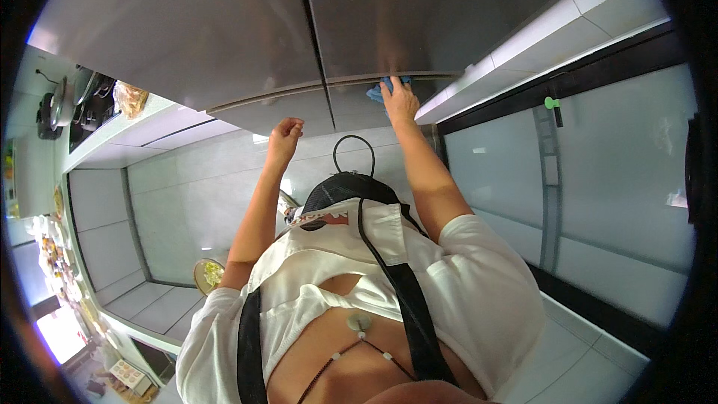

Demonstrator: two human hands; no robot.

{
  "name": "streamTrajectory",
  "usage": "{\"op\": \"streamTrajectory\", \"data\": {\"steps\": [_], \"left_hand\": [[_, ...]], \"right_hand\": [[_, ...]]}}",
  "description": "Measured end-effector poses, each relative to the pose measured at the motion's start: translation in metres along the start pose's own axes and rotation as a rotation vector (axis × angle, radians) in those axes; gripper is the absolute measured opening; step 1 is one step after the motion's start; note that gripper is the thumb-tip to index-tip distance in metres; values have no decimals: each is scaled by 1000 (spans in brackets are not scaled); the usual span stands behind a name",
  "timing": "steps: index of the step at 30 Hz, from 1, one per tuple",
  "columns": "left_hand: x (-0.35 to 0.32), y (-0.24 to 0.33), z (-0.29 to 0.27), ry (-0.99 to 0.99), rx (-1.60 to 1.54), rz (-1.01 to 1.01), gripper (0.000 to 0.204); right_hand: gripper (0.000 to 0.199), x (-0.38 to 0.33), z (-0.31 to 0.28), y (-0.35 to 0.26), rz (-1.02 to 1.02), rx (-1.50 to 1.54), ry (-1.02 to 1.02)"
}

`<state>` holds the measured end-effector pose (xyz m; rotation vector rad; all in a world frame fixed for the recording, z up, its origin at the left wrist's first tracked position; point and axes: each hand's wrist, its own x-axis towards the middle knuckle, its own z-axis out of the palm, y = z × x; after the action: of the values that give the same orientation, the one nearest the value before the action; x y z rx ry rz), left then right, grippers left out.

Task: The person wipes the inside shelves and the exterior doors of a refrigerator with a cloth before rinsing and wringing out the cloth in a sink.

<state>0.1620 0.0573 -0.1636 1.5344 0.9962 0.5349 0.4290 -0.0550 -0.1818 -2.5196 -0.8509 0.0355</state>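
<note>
A blue cloth (380, 92) is pressed by my right hand (402, 101) against the dark grey doors of what looks like a refrigerator (389, 15). The cloth lies at the horizontal seam of the right door, near that door's outer edge. Part of it is hidden under my fingers. My left hand (285, 139) hangs in the air just short of the left door (194, 30), its fingers curled in and nothing visible in them. A dark vertical gap parts the two doors, between my hands.
On the right stands a frosted glass sliding door (613, 164) with a black frame and a green-topped hook (552, 103). Along the left runs a white counter (153, 114) with pans (63, 101) and a bag (130, 99). A bowl of chopped food (212, 274) sits low at left.
</note>
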Motion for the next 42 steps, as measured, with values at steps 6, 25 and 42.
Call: {"op": "streamTrajectory", "data": {"steps": [6,25,42], "left_hand": [[4,31,28,-117,147,-8,19],[-13,23,27,-32,80,-21,21],[-16,16,1,71,28,-43,26]], "right_hand": [[34,9,8,9,-57,-43,76],[40,11,2,-1,297,292,166],[31,26,-11,62,189,29,192]]}}
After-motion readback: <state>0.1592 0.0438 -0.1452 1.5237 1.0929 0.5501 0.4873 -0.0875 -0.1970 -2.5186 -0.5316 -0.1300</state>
